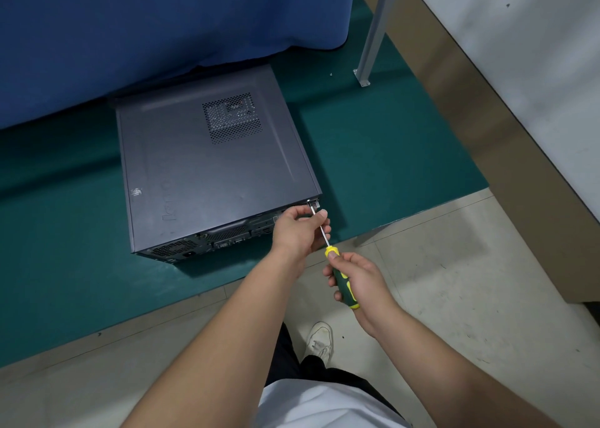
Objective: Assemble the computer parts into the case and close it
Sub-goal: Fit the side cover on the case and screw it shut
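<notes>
- Grey computer case (207, 171) lies flat on the green mat (373, 174), side panel on, long axis running away from the camera, rear ports facing the person.
- Right hand (360, 281) grips the yellow-green screwdriver (337, 265), tip at the case's near right corner.
- Left hand (300, 229) pinches the shaft there.
- Blue cloth (162, 21) hangs behind; metal post (373, 34) to the right.
- Embossed logo looks like "lenovo", hard to read.

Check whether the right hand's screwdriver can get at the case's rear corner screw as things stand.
Probably yes: the screwdriver tip already sits at the case corner, nothing between; the left hand only steadies the shaft.
</notes>
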Tool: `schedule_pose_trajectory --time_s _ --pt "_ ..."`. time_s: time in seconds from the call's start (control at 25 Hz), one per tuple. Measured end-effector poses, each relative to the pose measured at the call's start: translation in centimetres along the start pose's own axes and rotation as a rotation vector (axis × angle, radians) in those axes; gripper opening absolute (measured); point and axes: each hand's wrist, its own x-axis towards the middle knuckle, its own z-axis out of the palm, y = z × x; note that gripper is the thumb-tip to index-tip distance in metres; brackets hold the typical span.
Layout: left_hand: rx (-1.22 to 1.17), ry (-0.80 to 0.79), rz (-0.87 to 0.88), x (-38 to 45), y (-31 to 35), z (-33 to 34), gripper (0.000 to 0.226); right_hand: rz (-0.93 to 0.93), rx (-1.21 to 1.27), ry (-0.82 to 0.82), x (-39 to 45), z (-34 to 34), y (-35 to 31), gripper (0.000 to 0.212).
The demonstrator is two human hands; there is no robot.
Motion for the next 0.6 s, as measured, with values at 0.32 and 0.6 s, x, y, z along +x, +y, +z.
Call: schedule_pose_trajectory --time_s 0.32,0.6 --pt "0.039 -0.165 -0.044 0.3 0.1 -2.0 0.034 0.099 0.075 -0.073 0.5 -0.3 -0.2 0.042" --pt "0.190 0.061 0.063 0.7 -0.8 -0.3 0.030 -0.110 -0.110 0.037 -0.5 -0.2 0.3 0.022"
